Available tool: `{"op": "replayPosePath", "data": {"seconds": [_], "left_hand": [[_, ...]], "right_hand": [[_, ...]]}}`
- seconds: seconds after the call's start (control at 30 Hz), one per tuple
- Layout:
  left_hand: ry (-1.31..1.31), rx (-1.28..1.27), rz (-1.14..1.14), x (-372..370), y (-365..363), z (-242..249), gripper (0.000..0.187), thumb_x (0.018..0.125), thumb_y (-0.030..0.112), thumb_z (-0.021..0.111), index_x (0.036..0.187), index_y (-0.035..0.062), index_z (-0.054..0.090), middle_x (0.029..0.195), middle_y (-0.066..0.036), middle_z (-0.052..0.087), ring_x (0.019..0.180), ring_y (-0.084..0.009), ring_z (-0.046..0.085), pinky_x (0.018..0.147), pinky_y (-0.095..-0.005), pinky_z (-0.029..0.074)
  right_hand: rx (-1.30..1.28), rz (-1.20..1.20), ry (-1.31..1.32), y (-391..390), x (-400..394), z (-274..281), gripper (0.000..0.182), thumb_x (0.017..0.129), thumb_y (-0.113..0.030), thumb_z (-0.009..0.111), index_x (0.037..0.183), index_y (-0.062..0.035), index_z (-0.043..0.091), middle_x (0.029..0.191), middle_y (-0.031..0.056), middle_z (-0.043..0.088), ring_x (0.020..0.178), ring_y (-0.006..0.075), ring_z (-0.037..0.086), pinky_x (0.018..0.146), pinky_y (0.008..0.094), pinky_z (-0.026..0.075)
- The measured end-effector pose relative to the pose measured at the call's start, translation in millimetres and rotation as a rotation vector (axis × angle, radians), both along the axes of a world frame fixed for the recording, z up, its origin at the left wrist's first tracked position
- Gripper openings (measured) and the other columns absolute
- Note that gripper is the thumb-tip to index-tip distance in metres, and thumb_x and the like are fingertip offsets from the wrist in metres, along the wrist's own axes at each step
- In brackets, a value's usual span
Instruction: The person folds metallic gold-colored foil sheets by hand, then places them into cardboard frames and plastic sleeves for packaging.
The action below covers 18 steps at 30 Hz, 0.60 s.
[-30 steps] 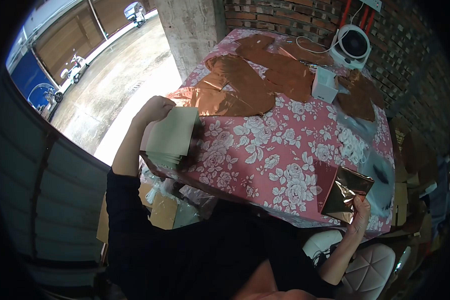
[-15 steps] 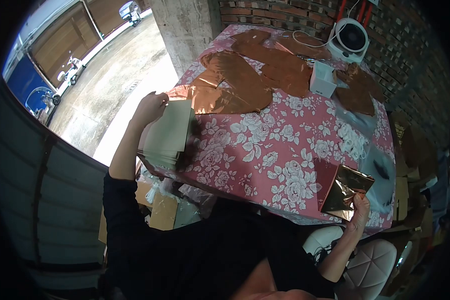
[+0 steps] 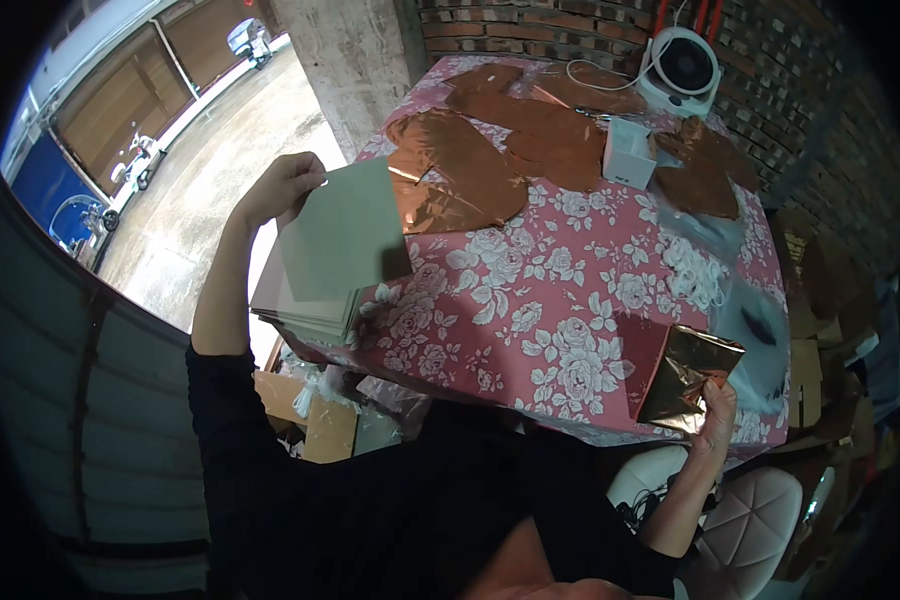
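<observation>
Pinched in my left hand [image 3: 282,188] is the far corner of a pale green card sheet [image 3: 342,235]. The sheet is tilted above a stack of similar card [image 3: 310,325] at the table's left edge. Near the front right corner, my right hand [image 3: 715,418] is closed on the lower edge of a shiny gold foil pouch [image 3: 688,375]. Its thumb lies on top of the foil, and the fingers beneath are hidden. Copper-coloured foil balloons [image 3: 460,170] lie flat across the far side of the table.
A pink floral cloth covers the table [image 3: 490,340]. To the right are a white box [image 3: 630,155], a heap of white cord or strips [image 3: 695,272] and clear plastic bags [image 3: 755,350]. A white fan [image 3: 680,70] stands at the back; a padded chair [image 3: 745,530] is near my right arm.
My left hand has lifted one card sheet off the stack, raising and shifting it slightly. My right hand keeps hold of the gold pouch in nearly the same place. The view has shifted slightly.
</observation>
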<state>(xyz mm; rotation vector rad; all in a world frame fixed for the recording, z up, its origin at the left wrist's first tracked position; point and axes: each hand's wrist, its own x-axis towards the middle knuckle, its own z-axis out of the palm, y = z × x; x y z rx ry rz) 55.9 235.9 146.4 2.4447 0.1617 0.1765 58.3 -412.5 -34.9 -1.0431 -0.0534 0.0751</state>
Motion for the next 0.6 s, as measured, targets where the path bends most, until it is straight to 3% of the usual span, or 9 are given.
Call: {"op": "replayPosePath", "data": {"seconds": [0.1, 0.17, 0.2, 0.3, 0.37, 0.47, 0.6], "left_hand": [[-0.023, -0.092, -0.071, 13.0, -18.2, 1.6, 0.015, 0.093, 0.011, 0.056, 0.081, 0.0028, 0.058, 0.069, 0.004, 0.054, 0.065, -0.0052, 0.048, 0.062, -0.0231, 0.043], [-0.038, -0.147, -0.131, 25.1, -31.0, -0.5, 0.019, 0.094, 0.014, 0.055, 0.078, 0.0042, 0.056, 0.066, 0.006, 0.051, 0.063, -0.0038, 0.046, 0.060, -0.0221, 0.041], [-0.004, -0.136, -0.156, 32.8, -37.9, -2.9, 0.020, 0.095, 0.016, 0.054, 0.079, 0.0040, 0.057, 0.065, 0.004, 0.051, 0.063, -0.0050, 0.047, 0.061, -0.0229, 0.042], [0.115, -0.121, -0.167, 50.0, -88.6, -8.0, 0.024, 0.096, 0.021, 0.052, 0.082, 0.0023, 0.058, 0.065, -0.002, 0.051, 0.064, -0.0116, 0.051, 0.064, -0.0277, 0.044], [-0.099, 0.148, -0.412, 64.5, -120.5, -23.1, 0.025, 0.096, 0.021, 0.051, 0.085, -0.0004, 0.057, 0.071, -0.008, 0.054, 0.070, -0.0183, 0.054, 0.068, -0.0325, 0.045], [-0.139, 0.092, -0.589, 87.9, -155.6, -48.8, 0.026, 0.096, 0.021, 0.050, 0.084, -0.0012, 0.055, 0.075, -0.009, 0.053, 0.076, -0.0169, 0.051, 0.070, -0.0313, 0.043], [-0.136, 0.091, -0.594, 94.9, -159.9, -52.0, 0.025, 0.096, 0.021, 0.051, 0.087, -0.0021, 0.056, 0.076, -0.011, 0.055, 0.076, -0.0189, 0.054, 0.072, -0.0316, 0.044]], "right_hand": [[-0.011, 0.010, -0.004, -1.3, 0.3, -1.0, 0.026, 0.084, -0.009, 0.066, 0.106, 0.0046, 0.064, 0.100, 0.0124, 0.070, 0.087, 0.0179, 0.068, 0.081, 0.0297, 0.053], [-0.035, 0.038, -0.041, -1.4, 0.4, -0.4, 0.038, 0.083, -0.014, 0.069, 0.115, 0.0033, 0.059, 0.107, 0.0119, 0.068, 0.090, 0.0191, 0.067, 0.083, 0.0324, 0.054], [-0.029, 0.011, -0.038, 4.2, -1.4, 5.4, 0.028, 0.083, -0.012, 0.067, 0.107, 0.0033, 0.064, 0.102, 0.0117, 0.070, 0.089, 0.0183, 0.067, 0.082, 0.0318, 0.053], [0.013, 0.052, -0.021, 0.8, -0.4, 3.6, 0.029, 0.083, -0.012, 0.068, 0.107, 0.0034, 0.065, 0.102, 0.0124, 0.069, 0.090, 0.0190, 0.067, 0.084, 0.0330, 0.053], [0.038, 0.035, -0.027, -3.1, 0.7, -0.4, 0.032, 0.083, -0.010, 0.068, 0.110, 0.0048, 0.062, 0.104, 0.0141, 0.069, 0.089, 0.0220, 0.069, 0.081, 0.0354, 0.057], [0.109, 0.107, 0.002, 0.5, -0.9, 4.9, 0.028, 0.083, -0.009, 0.067, 0.108, 0.0045, 0.063, 0.104, 0.0151, 0.069, 0.088, 0.0227, 0.069, 0.080, 0.0362, 0.057], [0.111, 0.118, 0.017, 0.5, -1.1, 6.8, 0.028, 0.083, -0.009, 0.067, 0.107, 0.0046, 0.063, 0.104, 0.0152, 0.069, 0.088, 0.0229, 0.069, 0.080, 0.0367, 0.057]]}}
